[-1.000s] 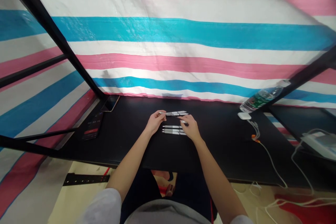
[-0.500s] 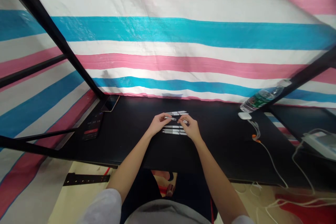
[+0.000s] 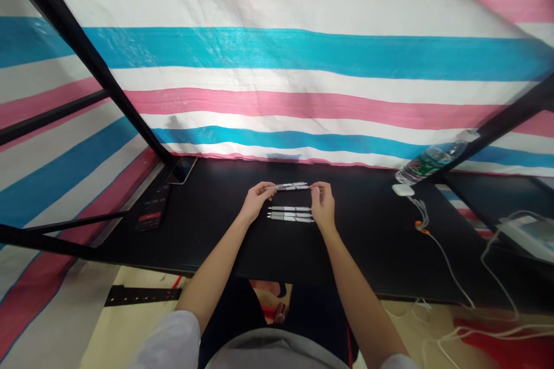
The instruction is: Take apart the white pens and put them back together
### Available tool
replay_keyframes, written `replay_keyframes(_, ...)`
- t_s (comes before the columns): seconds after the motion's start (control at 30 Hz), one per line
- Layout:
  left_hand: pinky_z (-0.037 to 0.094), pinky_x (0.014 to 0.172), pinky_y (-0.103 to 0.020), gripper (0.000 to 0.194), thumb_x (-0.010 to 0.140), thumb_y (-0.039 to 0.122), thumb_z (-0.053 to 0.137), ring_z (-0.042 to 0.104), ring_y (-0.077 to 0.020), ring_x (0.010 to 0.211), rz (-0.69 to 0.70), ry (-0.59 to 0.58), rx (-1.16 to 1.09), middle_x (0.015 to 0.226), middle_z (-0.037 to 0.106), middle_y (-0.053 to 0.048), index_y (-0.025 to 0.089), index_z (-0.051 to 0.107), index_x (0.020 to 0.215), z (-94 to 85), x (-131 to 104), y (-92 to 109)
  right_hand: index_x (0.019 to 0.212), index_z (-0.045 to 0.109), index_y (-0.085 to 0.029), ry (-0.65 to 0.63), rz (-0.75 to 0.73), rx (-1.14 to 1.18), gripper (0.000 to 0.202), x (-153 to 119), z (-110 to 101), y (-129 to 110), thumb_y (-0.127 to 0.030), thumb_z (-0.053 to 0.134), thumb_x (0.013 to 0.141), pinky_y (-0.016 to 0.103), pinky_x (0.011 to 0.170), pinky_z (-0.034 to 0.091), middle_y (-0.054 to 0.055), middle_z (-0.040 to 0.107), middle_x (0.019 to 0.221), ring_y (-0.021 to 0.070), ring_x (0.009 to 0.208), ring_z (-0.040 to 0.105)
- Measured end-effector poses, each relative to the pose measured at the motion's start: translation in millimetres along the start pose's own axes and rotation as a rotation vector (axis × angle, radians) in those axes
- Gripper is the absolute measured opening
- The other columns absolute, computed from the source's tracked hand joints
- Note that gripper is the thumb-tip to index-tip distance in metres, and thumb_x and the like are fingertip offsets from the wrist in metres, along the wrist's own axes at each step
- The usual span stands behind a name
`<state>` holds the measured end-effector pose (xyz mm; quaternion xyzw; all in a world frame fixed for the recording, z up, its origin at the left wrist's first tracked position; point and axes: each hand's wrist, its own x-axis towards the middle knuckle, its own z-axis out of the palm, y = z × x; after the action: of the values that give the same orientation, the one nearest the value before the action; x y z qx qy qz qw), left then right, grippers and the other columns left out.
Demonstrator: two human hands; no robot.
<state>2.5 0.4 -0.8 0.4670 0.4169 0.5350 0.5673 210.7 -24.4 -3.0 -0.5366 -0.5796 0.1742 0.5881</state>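
Note:
Two pens in an upper group point(image 3: 292, 187) lie side by side on the black table point(image 3: 208, 230). My left hand point(image 3: 258, 199) has its fingertips pinched at their left end, and my right hand point(image 3: 322, 200) has its fingertips at their right end. Below them, a lower group of white and grey pens point(image 3: 289, 214) lies in parallel, with tips to the left. The right hand's lower edge is close to the right ends of that group. Exactly what each set of fingertips grips is too small to tell.
Two phones lie at the left, one by the frame post point(image 3: 182, 170) and one with a lit screen point(image 3: 152, 207). A water bottle point(image 3: 426, 164), a white adapter point(image 3: 403, 189) and cables are at the right. Striped sheeting point(image 3: 277, 98) rises behind the table.
The small pieces held between my hands over the middle no longer show there. Both hands have moved apart and slightly, to the two ends of the upper pens.

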Motion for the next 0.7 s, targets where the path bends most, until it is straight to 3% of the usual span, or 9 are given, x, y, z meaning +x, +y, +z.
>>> replay_keyframes(0.13,0.043,0.062,-0.025,0.030,0.070,0.036,0.077,0.054,-0.0102,0.062,-0.015,-0.009,-0.052,0.076,0.066,-0.005,0.014,0.071,0.090,-2.7,2.8,-4.6,0.081,0.062,-0.019,-0.028,-0.060,-0.065,0.029,0.9,0.9,4.9,-0.040,0.048,0.093,0.028,0.062,0.045,0.002,0.057,0.071,0.0149,0.062,0.053)
replay_keyframes(0.33,0.043,0.063,-0.025,0.031,0.072,0.037,0.076,0.054,-0.0099,0.063,-0.021,-0.022,-0.031,0.077,0.066,-0.004,0.014,0.071,0.091,-2.1,2.4,-4.7,0.108,0.069,-0.019,-0.116,-0.160,-0.122,0.029,1.4,3.4,6.9,-0.032,0.049,0.092,0.030,0.079,0.051,0.008,0.065,0.094,0.0190,0.087,0.063)
replay_keyframes(0.47,0.043,0.065,-0.025,0.031,0.072,0.038,0.075,0.054,-0.0101,0.065,-0.018,-0.032,0.018,0.078,0.066,-0.004,0.014,0.070,0.092,-1.6,1.0,-3.1,0.114,0.069,-0.020,-0.174,-0.189,-0.108,0.032,0.5,4.4,7.6,-0.030,0.048,0.093,0.032,0.087,0.051,0.009,0.068,0.099,0.0201,0.094,0.065)
replay_keyframes(0.6,0.044,0.066,-0.025,0.031,0.071,0.037,0.075,0.054,-0.0105,0.066,-0.008,-0.044,0.077,0.078,0.066,-0.003,0.014,0.069,0.091,0.2,-1.2,-0.6,0.116,0.069,-0.022,-0.225,-0.197,-0.096,0.032,-0.7,5.5,9.1,-0.032,0.048,0.093,0.032,0.087,0.051,0.008,0.071,0.104,0.0205,0.095,0.066)
replay_keyframes(0.7,0.044,0.064,-0.025,0.031,0.070,0.037,0.075,0.053,-0.0105,0.064,0.004,-0.032,0.112,0.073,0.064,-0.002,0.014,0.069,0.089,2.2,-2.4,1.8,0.119,0.068,-0.023,-0.242,-0.216,-0.147,0.033,-0.5,4.5,10.3,-0.033,0.048,0.094,0.031,0.078,0.052,0.006,0.068,0.090,0.0186,0.079,0.063)
